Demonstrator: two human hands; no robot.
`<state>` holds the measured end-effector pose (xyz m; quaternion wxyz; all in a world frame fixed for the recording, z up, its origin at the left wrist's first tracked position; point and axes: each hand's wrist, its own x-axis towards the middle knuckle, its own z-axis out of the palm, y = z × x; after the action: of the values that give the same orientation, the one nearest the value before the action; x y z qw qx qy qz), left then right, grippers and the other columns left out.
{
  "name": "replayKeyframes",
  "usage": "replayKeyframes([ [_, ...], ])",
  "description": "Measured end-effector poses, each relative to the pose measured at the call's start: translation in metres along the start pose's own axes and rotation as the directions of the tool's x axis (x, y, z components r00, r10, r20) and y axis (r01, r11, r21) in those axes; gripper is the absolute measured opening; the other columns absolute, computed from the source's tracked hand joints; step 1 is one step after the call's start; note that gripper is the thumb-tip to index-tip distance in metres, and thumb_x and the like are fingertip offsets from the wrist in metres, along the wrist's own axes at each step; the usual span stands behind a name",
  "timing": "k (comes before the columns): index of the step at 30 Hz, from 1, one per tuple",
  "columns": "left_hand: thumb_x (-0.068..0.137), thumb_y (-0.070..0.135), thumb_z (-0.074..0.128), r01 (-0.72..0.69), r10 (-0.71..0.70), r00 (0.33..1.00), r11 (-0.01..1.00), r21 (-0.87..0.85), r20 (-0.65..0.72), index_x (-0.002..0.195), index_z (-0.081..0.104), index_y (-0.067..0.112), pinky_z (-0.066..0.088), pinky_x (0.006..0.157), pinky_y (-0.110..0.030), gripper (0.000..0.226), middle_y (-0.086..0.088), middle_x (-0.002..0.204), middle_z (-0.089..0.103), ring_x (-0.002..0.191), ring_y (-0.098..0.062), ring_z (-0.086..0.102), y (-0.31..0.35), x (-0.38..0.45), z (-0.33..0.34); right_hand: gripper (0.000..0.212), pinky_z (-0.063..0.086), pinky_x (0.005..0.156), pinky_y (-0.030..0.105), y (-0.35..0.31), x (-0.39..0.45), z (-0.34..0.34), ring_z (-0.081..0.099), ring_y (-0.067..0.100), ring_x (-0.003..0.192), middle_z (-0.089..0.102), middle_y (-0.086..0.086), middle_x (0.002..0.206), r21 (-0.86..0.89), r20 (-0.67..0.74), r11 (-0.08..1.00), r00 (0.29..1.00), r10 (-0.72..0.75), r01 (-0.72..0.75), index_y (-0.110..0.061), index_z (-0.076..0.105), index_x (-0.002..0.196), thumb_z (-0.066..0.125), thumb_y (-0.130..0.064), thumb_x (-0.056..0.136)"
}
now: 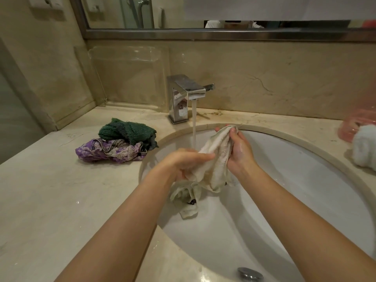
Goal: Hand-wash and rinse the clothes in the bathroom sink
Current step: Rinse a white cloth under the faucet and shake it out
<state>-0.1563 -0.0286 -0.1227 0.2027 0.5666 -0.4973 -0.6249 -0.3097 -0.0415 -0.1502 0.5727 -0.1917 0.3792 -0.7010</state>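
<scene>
Both forearms are being extended from the near edge over the sink (305, 200), the largest item in view, a white oval basin that is being fed by a stream from the chrome faucet (184, 96) at its far rim. Around it the beige marble surface (50, 200) is being used as a holding area.

Held over the basin, just right of the stream, a cream garment (213, 159) is being worked between the two hands; its lower folds are hanging down toward the basin floor. It is being gripped at its upper end by the right hand (240, 153), fingers curled round the fabric and looking soapy. The left hand (183, 161) is being closed on the bunched middle, its fingertips being laid across the cloth. Both grips are thus clamped on the garment.

Judgement: a scrub-and-rinse step is being carried out. For a good result, the fabric is best being rubbed against itself in short strokes, moved section by section under the stream, hanging folds included, and kept low so that splashing onto the surface is limited.

Left of the basin, a green towel (126, 131) is being kept on top of a purple patterned garment (107, 151), both apparently waiting. A drain stopper (250, 273) is lying at the near edge.
</scene>
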Motion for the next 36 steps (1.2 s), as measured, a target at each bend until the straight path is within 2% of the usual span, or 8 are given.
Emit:
replayKeyframes([
  [6,0.103,0.031,0.043,-0.037,-0.001,0.993,0.945,-0.324,-0.117,0.093,0.061,0.008,0.049,0.095,-0.045,0.03,-0.009,0.087,0.063,0.078,-0.024,0.06,0.002,0.009,-0.005,0.016,0.05,0.098,0.046,0.001,-0.001,0.001,0.065,0.026,0.097,0.068,0.011,0.103,-0.024,-0.034,1.0,0.999,0.001,-0.002,-0.012,0.065,0.1,0.052,-0.02,0.099],
  [10,0.103,0.035,0.044,-0.11,0.011,0.968,0.916,-0.386,-0.251,0.094,0.064,0.009,0.05,0.063,-0.032,0.034,-0.004,0.076,0.063,0.066,-0.018,0.059,0.002,0.009,-0.005,0.015,0.053,0.093,0.04,0.002,-0.004,0.002,0.066,0.023,0.092,0.068,0.01,0.101,-0.058,-0.035,0.998,0.999,-0.01,0.008,-0.009,0.064,0.101,0.051,-0.017,0.1],
  [16,0.104,0.037,0.041,-0.166,0.02,0.96,0.846,-0.507,-0.28,0.075,0.058,0.012,0.05,0.065,-0.033,0.042,0.004,0.044,0.057,0.039,-0.009,0.056,0.001,0.009,-0.008,0.015,0.056,0.078,0.036,0.002,-0.007,0.01,0.067,0.022,0.088,0.069,0.007,0.097,-0.101,-0.059,0.995,0.998,0.001,-0.007,-0.013,0.064,0.098,0.049,-0.018,0.101],
  [22,0.103,0.043,0.038,0.034,-0.148,0.982,0.75,-0.661,-0.118,0.07,0.057,0.011,0.05,0.063,-0.035,0.05,-0.005,0.054,0.062,0.06,-0.019,0.059,0.016,0.005,-0.016,0.018,0.055,0.086,0.037,0.0,-0.008,0.012,0.067,0.022,0.091,0.069,0.008,0.098,-0.158,-0.057,0.987,0.998,-0.005,-0.004,-0.013,0.065,0.097,0.048,-0.019,0.101],
  [26,0.097,0.044,0.049,-0.076,0.004,0.995,0.675,-0.734,-0.099,0.082,0.065,0.005,0.05,0.071,-0.03,0.044,-0.006,0.066,0.065,0.065,-0.018,0.061,0.027,0.008,-0.026,0.022,0.05,0.099,0.044,0.005,-0.005,0.012,0.065,0.027,0.104,0.069,0.01,0.103,-0.361,-0.091,0.932,0.994,-0.055,0.019,-0.014,0.064,0.093,0.045,-0.022,0.103],
  [30,0.091,0.017,0.063,-0.174,0.108,0.984,0.772,-0.611,-0.143,0.105,0.064,0.004,0.049,0.064,-0.025,0.019,-0.003,0.08,0.066,0.067,-0.013,0.06,0.027,0.018,-0.023,0.025,0.048,0.1,0.048,0.009,-0.004,0.015,0.063,0.033,0.109,0.066,0.019,0.115,-0.49,-0.149,0.872,0.986,-0.077,-0.006,-0.013,0.06,0.093,0.041,-0.025,0.104],
  [34,0.097,0.031,0.057,-0.338,0.227,0.907,0.894,-0.293,-0.355,0.114,0.064,0.012,0.054,0.076,-0.03,0.026,-0.001,0.089,0.069,0.08,-0.016,0.065,0.027,0.026,-0.018,0.029,0.045,0.102,0.052,0.004,-0.001,0.025,0.057,0.041,0.116,0.059,0.027,0.124,-0.477,-0.166,0.879,0.983,-0.082,-0.007,-0.003,0.06,0.113,0.042,-0.024,0.103],
  [36,0.098,0.036,0.054,-0.379,0.309,0.871,0.918,-0.121,-0.383,0.113,0.064,0.014,0.051,0.076,-0.025,0.028,0.001,0.09,0.066,0.083,-0.014,0.061,0.026,0.024,-0.016,0.03,0.053,0.086,0.041,0.003,-0.001,0.034,0.065,0.032,0.096,0.067,0.016,0.11,-0.478,-0.098,0.878,0.992,-0.079,0.023,-0.01,0.058,0.124,0.043,-0.023,0.103],
])
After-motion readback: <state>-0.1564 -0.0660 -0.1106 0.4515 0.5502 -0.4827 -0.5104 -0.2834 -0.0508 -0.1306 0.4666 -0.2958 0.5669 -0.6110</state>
